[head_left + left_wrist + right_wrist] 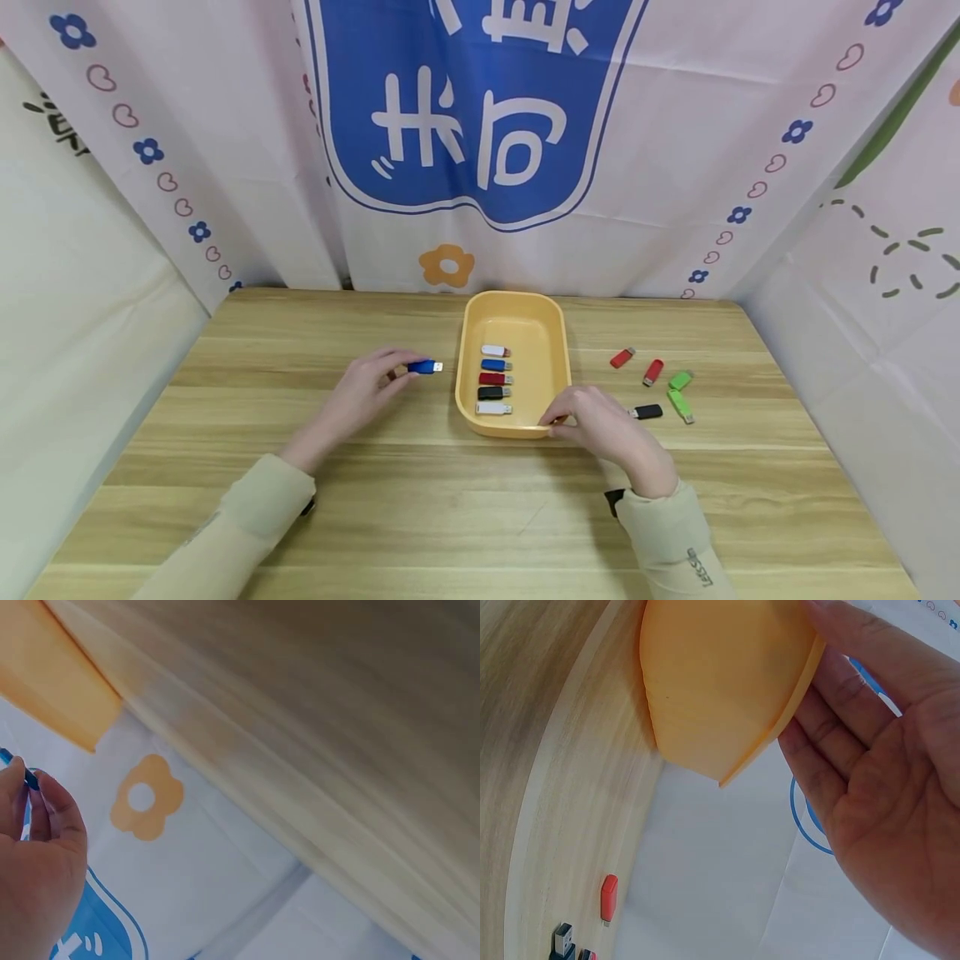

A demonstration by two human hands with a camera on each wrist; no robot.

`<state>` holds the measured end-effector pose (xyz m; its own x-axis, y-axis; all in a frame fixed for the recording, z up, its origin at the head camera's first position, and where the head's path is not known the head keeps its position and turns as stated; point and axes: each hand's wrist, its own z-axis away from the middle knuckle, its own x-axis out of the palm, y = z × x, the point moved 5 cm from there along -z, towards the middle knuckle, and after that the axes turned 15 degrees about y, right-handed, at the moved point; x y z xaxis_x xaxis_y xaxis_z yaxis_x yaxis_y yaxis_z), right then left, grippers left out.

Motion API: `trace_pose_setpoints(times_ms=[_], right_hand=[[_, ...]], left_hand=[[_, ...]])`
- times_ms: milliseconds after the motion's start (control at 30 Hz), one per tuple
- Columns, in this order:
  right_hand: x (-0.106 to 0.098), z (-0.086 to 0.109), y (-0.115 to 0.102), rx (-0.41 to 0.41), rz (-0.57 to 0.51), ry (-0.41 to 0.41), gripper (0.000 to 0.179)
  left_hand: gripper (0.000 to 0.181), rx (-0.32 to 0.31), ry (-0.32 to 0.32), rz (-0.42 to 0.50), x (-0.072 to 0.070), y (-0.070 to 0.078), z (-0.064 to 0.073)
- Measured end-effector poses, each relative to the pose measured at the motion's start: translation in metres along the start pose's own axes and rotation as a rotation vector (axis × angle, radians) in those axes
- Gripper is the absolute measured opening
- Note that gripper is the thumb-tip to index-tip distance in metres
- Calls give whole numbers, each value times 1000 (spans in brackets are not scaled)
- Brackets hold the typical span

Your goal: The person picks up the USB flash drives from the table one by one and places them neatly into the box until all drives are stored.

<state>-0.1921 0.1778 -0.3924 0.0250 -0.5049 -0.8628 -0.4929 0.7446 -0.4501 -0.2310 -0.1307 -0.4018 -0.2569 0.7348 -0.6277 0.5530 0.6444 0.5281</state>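
Note:
Between the thumb and fingers of my left hand [372,383] is a blue USB flash drive [425,367], its metal plug pointing right, just left of a yellow plastic tray [513,432]. My right hand [603,423] grips the tray's rim at the near right corner; in the right wrist view the thumb and fingers [838,720] are on either side of that rim. Inside the tray, along its left half, flash drives lie in a column: a white one [493,351], a blue one [496,365], a dark red one [492,379], a black one [492,392] and another white one [491,408].
Right of the tray, loose flash drives lie on the wooden table [450,517]: red ones [622,358], green ones [681,406] and a black one [648,412], close to my right hand. A printed cloth [390,250] hangs behind the table, and pale cloth walls flank both sides.

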Motion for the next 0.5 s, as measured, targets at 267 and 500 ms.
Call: trace_pose_setpoints(times_ms=[267,500], right_hand=[[-1,0,-1,-3,4,0,10],[-1,0,-1,6,2,2,10]], left_hand=[[29,-30,39,-5,15,9,-15],[28,-46,29,10,29,17,-26]])
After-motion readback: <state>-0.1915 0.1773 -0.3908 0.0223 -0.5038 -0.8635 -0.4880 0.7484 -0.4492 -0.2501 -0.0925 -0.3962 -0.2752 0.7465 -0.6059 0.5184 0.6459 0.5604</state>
